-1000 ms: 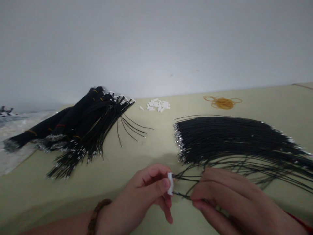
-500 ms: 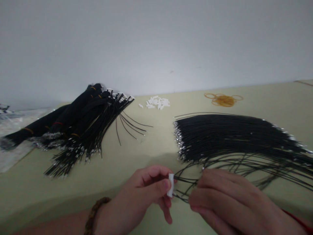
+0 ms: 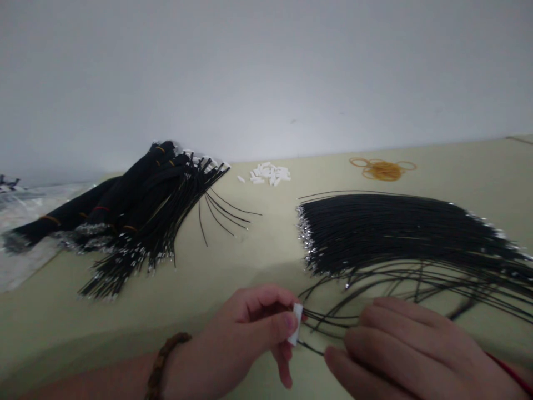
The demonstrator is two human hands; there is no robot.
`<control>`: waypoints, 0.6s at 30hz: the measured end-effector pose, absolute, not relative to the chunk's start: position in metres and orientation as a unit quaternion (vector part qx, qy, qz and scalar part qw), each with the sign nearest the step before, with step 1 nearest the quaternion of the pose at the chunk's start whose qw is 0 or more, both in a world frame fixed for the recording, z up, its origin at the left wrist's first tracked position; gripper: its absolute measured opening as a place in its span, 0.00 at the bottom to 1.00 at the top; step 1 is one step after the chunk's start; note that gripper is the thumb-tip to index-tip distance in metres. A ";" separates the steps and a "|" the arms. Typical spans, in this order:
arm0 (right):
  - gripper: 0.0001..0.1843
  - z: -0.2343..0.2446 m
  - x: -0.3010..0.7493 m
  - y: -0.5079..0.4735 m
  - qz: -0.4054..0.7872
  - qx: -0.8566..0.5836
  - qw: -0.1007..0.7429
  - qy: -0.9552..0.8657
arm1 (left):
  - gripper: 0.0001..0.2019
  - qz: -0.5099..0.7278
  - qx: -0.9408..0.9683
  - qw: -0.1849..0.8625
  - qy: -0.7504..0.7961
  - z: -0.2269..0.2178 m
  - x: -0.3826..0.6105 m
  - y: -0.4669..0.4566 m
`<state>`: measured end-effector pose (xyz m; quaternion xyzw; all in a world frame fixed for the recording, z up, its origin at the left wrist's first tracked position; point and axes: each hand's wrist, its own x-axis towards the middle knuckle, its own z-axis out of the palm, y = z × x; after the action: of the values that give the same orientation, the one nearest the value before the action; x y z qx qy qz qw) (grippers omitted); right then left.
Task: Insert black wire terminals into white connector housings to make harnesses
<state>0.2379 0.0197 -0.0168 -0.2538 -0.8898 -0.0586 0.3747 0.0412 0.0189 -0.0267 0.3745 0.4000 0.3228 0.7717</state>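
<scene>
My left hand (image 3: 260,328) pinches a white plastic connector housing (image 3: 296,324) between thumb and fingers, held upright above the table. Several thin black wires (image 3: 328,316) run out of the housing's right side. My right hand (image 3: 400,350), fingers closed, is just to the right of it. One black wire (image 3: 310,348) leads from the lower end of the housing to the right fingertips, and its far part is hidden behind them. Behind my hands lies a wide row of loose black wires (image 3: 387,233) with shiny metal terminals at their ends.
Tied bundles of black wires (image 3: 137,194) lie at the left, partly on a clear plastic bag (image 3: 25,266). Small white housings (image 3: 270,173) form a pile at the back, near the wall (image 3: 266,72). Right of them is a heap of yellow rubber bands (image 3: 383,169).
My right hand has shifted right and a little down, away from the housing, exposing more of the wires. My left hand and the housing have moved slightly right and down.
</scene>
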 end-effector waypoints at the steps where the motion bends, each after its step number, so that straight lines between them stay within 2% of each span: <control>1: 0.17 -0.017 0.238 0.020 -0.071 -0.240 0.373 -0.893 | 0.05 0.318 0.377 0.773 0.398 -0.027 0.041 0.019; 7: 0.20 -0.015 0.237 0.022 -0.094 -0.228 0.345 -0.906 | 0.06 0.310 0.368 0.784 0.393 -0.030 0.040 0.019; 11: 0.25 -0.017 0.233 0.022 -0.025 -0.261 0.325 -0.909 | 0.08 0.310 0.367 0.779 0.402 -0.029 0.041 0.019; 18: 0.24 -0.020 0.229 0.022 0.041 -0.272 0.298 -0.914 | 0.12 0.304 0.397 0.754 0.426 -0.027 0.048 0.019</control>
<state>0.2293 0.0221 -0.0201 -0.2717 -0.9143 0.0406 0.2976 0.0480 0.0186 -0.0274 0.3969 0.4258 0.3035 0.7544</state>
